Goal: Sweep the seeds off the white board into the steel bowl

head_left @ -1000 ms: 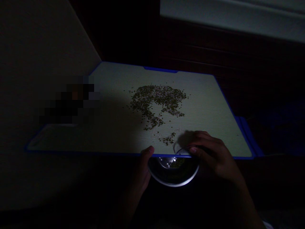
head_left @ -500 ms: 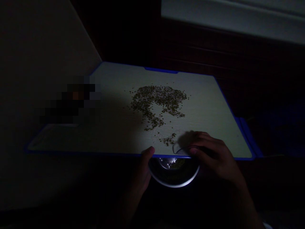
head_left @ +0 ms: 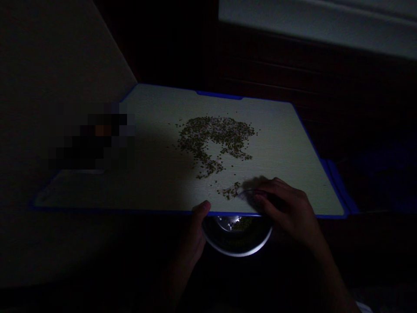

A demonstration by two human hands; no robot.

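Observation:
Small greenish-brown seeds [head_left: 218,130] lie spread over a pale, blue-edged tabletop [head_left: 280,148]. A smaller patch of seeds [head_left: 230,191] is close to the front edge. My right hand [head_left: 286,206] pinches a thin, curved piece [head_left: 248,191], dark-edged and seemingly see-through; its kind is unclear. Its tip reaches the small patch. My left hand [head_left: 197,234] has its thumb on the table's front edge and its palm against a white-rimmed bowl [head_left: 241,253]. The other left fingers are hidden. The bowl sits just under the edge, with seeds and a bright glint inside.
A pale wall or panel [head_left: 58,56] rises at the left. Behind the table is dark panelling, with a light ledge [head_left: 309,26] at the upper right. Something pixelated [head_left: 87,139] covers the table's left side. Dark blue material [head_left: 387,174] shows at the right.
My right hand has shifted slightly left and up, bringing the thin piece from the table's front edge to the small patch of seeds. My left hand stays at the edge.

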